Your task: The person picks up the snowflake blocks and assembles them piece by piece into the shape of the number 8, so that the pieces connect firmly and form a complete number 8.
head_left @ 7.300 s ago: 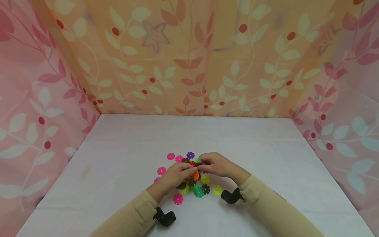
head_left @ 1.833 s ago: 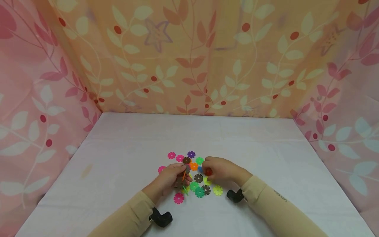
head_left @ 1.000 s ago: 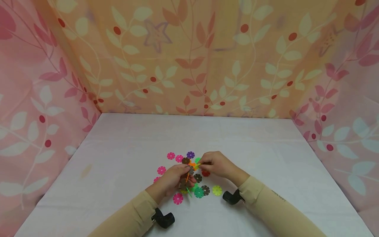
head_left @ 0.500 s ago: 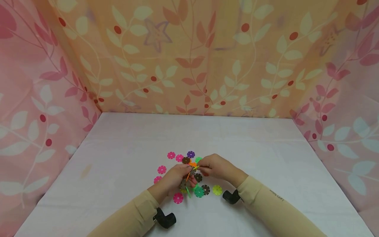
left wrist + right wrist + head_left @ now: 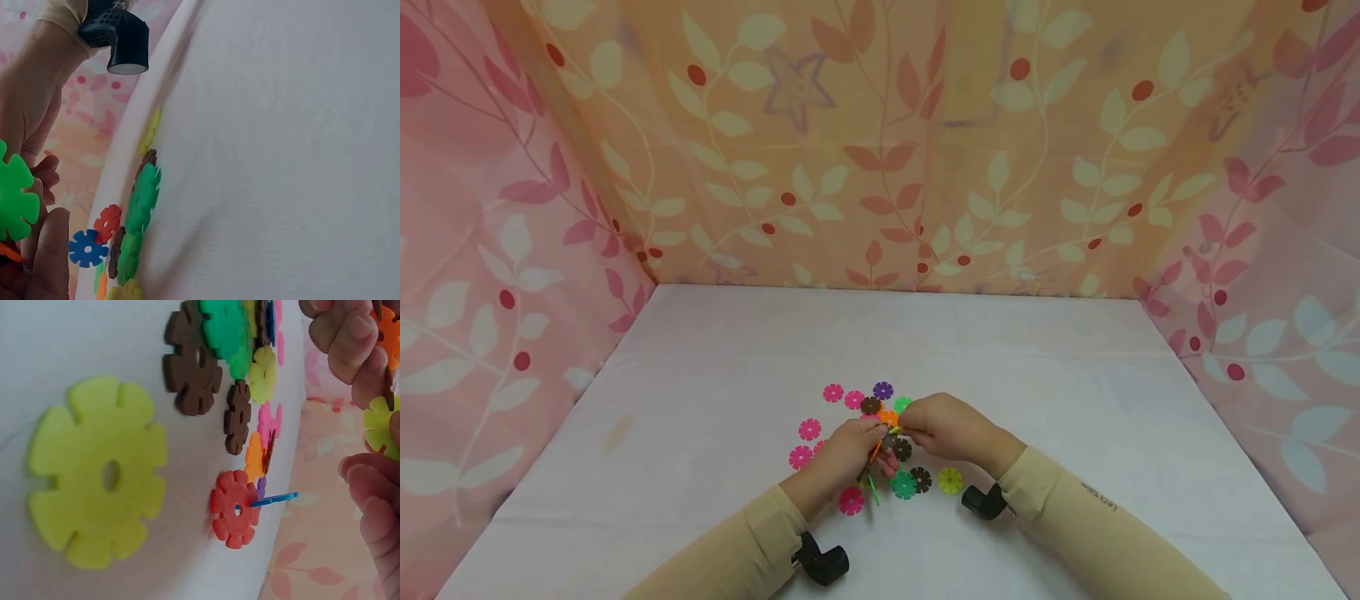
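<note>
Several notched discs joined together are in my left hand, among them an orange one and a green one; the green disc stands out large in the left wrist view. My right hand pinches a yellow disc against the upper end of this group. In the right wrist view the yellow disc meets a brown one, with an orange disc farther up. Fingers hide part of the group, and whether the yellow notch is engaged I cannot tell.
Loose discs lie around and below the hands: pink, teal, brown, yellow and purple. A red disc with a blue one standing against it shows beneath the right hand. Patterned curtains surround the white table.
My right hand has picked up a yellow disc from the table's pile and moved left with it to the joined discs in my left hand. Those discs have turned slightly.
</note>
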`<state>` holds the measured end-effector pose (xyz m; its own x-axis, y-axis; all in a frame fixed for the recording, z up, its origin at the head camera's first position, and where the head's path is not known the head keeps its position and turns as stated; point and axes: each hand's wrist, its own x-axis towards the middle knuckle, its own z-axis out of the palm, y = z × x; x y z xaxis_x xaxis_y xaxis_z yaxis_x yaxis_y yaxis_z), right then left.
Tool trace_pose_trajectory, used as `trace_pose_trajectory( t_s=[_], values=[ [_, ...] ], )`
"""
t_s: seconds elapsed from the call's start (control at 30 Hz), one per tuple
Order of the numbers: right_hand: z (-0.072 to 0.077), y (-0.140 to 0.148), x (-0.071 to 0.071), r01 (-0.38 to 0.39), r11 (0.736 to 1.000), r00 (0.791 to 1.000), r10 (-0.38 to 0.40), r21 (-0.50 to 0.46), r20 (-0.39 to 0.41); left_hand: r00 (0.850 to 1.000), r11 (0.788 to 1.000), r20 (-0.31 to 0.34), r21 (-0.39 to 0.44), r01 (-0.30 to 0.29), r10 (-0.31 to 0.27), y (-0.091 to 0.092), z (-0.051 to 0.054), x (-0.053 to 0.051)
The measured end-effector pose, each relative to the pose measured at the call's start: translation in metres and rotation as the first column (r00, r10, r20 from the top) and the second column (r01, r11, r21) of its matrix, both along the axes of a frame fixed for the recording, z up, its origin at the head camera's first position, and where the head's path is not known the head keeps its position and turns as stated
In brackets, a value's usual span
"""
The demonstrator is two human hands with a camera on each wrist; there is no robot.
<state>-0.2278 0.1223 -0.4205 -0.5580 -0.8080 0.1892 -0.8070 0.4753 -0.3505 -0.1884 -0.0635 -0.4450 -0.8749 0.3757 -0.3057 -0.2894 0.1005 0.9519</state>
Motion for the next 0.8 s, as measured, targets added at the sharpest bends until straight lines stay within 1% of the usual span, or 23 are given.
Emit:
trace_pose_trajectory(
  t_s=[0.23,0.37,0.47,0.57,0.7,0.8],
  values=[
    [0.0017,0.0003,0.0,-0.012,1.0,0.999,0.012,0.008,-0.045,1.0,1.0,-0.026,0.001,-0.007,0.007,0.0022,0.0021,0.0012],
    [0.0021,0.0001,-0.0001,-0.04,0.999,0.995,0.042,0.022,-0.086,0.999,1.0,-0.037,-0.004,0.001,-0.001,0.0023,0.0009,0.0018],
    [0.0012,0.0,0.0004,-0.06,0.998,0.99,0.061,0.007,-0.127,0.999,1.0,-0.037,0.004,0.001,-0.001,0.0026,-0.0006,0.0014],
    [0.0003,-0.0001,0.0004,-0.068,0.998,0.986,0.064,-0.017,-0.152,0.999,1.0,-0.042,-0.005,-0.001,0.0,0.0033,-0.0016,0.0006],
    [0.0001,-0.0001,-0.0001,-0.061,0.998,0.986,0.057,-0.019,-0.157,0.998,1.0,-0.056,-0.015,-0.007,0.006,0.0043,-0.0045,-0.0006],
    [0.0027,0.0025,-0.0005,-0.048,0.999,0.991,0.047,-0.003,-0.127,0.998,1.0,-0.058,-0.011,-0.009,0.008,0.0052,-0.0037,-0.0002]
  ],
)
